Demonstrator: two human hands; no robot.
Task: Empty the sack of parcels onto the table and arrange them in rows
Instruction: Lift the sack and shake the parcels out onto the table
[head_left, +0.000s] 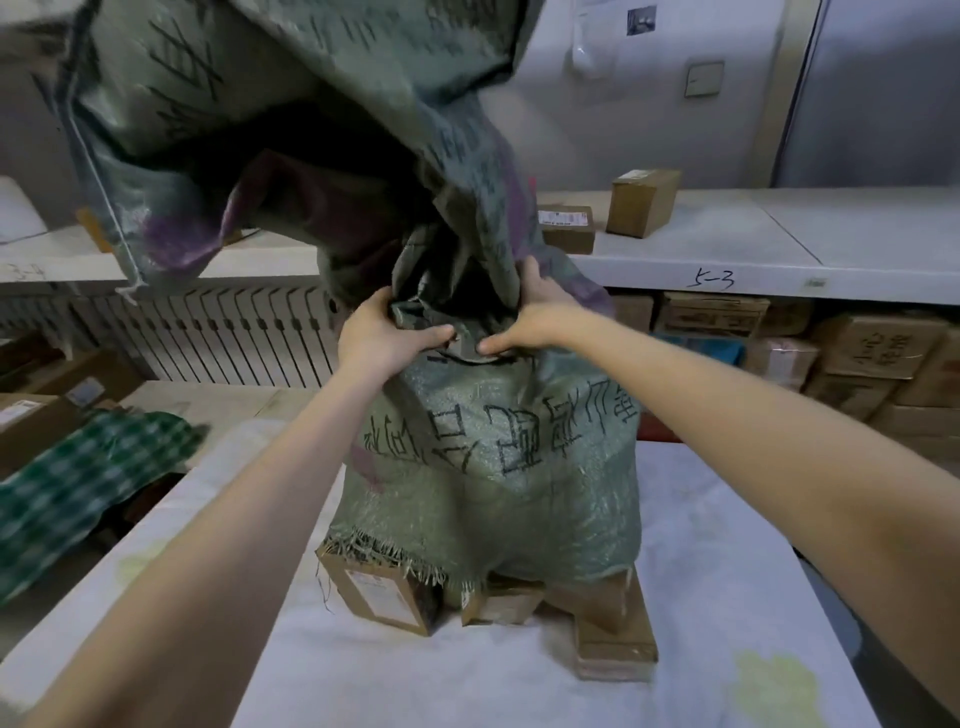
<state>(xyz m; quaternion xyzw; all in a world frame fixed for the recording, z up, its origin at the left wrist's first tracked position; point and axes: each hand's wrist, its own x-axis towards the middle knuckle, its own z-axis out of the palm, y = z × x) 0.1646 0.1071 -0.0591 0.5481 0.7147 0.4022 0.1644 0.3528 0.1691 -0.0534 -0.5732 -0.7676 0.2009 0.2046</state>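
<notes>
A storeroom shelf (779, 234) with boxes backs the white-covered tabletop (727, 545). The green sack (483, 467) stands on it mouth-down, with parcels (382, 592) poking out under its frayed hem. Left grip (384, 338) and right grip (540, 317) each clamp bunched sack cloth. A sharp lift could tumble parcels off the tabletop's edge.
</notes>
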